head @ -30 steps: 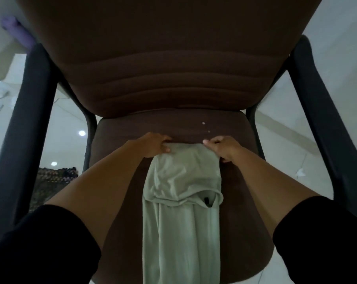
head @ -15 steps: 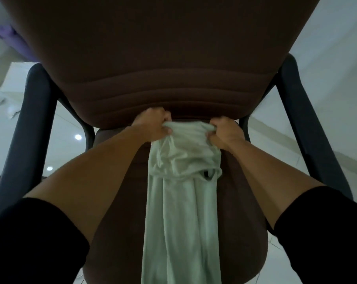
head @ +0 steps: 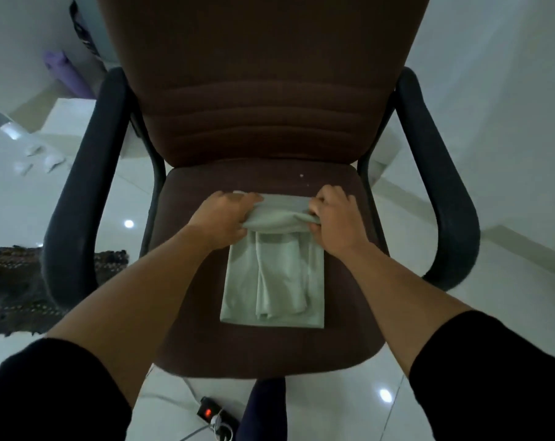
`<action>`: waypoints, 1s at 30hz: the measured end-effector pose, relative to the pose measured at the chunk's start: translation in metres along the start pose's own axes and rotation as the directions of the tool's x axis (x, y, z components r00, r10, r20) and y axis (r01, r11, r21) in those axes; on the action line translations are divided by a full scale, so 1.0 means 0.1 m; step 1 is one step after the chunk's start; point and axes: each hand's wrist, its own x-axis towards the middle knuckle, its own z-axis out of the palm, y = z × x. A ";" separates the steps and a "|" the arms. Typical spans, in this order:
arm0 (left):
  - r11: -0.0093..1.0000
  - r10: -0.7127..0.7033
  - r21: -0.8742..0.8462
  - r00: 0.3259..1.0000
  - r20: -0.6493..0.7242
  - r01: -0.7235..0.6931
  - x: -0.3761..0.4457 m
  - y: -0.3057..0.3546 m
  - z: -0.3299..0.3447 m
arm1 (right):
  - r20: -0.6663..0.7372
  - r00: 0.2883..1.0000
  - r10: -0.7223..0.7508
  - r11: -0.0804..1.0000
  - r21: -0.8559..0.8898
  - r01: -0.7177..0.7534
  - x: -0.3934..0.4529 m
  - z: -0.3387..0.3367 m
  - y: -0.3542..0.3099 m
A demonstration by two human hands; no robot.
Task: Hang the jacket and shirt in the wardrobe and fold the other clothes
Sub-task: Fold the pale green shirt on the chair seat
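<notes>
A pale green garment (head: 274, 281) lies folded into a narrow rectangle on the seat of a brown office chair (head: 257, 348). My left hand (head: 223, 219) grips the far left corner of the cloth, fingers curled over its folded edge. My right hand (head: 335, 219) pinches the far right corner the same way. Between the two hands the top edge is bunched and doubled over. The near end of the garment rests flat on the seat.
Black armrests (head: 78, 214) (head: 441, 192) flank the seat. A dark patterned rug (head: 11, 291) lies on the white tiled floor at left. A power strip with a red light (head: 210, 413) and cables sits under the chair. A purple roll (head: 67, 74) leans at the back left.
The garment hung long off the seat's front edge before; it now lies doubled on the seat. My hands rose toward the backrest, then came back down to the seat with the top edge.
</notes>
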 end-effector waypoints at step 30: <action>0.692 -0.417 -0.486 0.845 0.335 0.534 -0.40 0.25 1.32 | 0.486 0.791 0.371 0.694 0.421 -0.584 -0.79 1.09 -0.36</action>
